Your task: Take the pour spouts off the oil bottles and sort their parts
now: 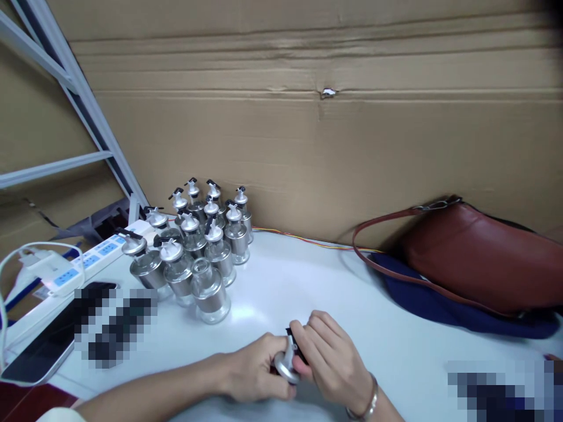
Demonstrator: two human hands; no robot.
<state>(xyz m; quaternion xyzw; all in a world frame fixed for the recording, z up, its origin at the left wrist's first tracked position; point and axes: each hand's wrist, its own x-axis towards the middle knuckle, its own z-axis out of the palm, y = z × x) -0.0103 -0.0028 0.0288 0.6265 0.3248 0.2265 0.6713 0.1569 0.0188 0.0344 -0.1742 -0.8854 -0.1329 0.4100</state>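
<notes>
Low in the middle of the head view, both hands meet at a silver dome-shaped bottle top (287, 368) with a black lever-like part. My left hand (253, 369) is closed, thumb and fingers gripping the dome's rim. Curled around the black upper part is my right hand (332, 360), its fingers hiding much of it. Further left stands a clear glass bottle (211, 298) with a bare neck and a greyish band. Behind it are several similar glass bottles (180, 278), upright and fitted with silver tops with black parts.
A power strip (94, 255) and a phone (48, 340) lie on the left of the white table (299, 281). At the right, a brown leather bag (475, 258) rests on dark blue cloth (422, 299). Cardboard (281, 152) walls the back, with thin wires (303, 237) along its base.
</notes>
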